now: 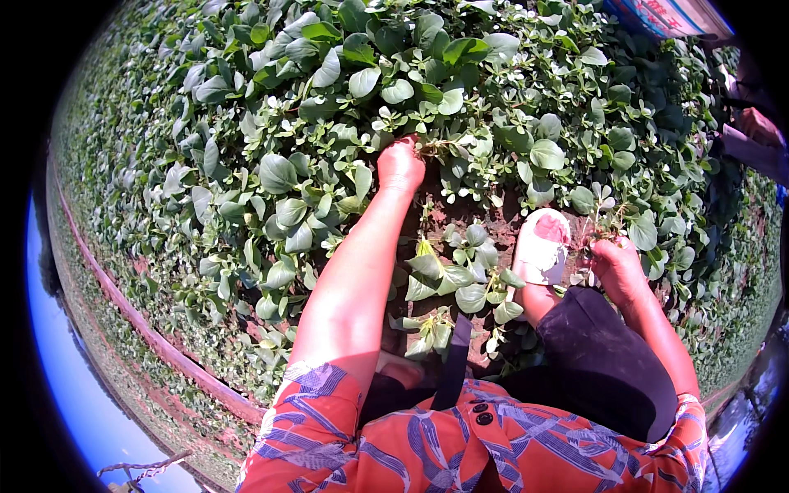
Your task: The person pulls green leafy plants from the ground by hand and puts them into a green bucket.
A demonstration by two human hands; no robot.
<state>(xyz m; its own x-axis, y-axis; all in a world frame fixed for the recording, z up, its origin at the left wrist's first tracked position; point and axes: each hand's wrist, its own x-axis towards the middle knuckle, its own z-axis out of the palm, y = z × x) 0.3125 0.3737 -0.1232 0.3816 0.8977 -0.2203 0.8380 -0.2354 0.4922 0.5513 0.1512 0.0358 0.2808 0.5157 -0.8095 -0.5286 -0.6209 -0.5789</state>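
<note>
In the leafy bed ahead, my left hand [402, 161] is closed low around the base of a small-leaved, purslane-like plant [441, 146]. Its fingertips are partly hidden by leaves. My right hand [619, 265], beside my white sandal [542, 262], grips a small bunch of weeds [601, 225] with thin pale stems and roots. Between my arms, broad-leaved green plants [471, 271] stand or droop over reddish soil [434, 212]. A wilted-looking leafy plant [431, 333] lies closer to my body.
Dense broad-leaved seedlings [277, 172] mixed with small-leaved plants spread all around. At the right edge another person's hand [761, 126] shows. A printed object [672, 18] bearing writing is at top right. A pinkish strip [154, 339] runs along the left.
</note>
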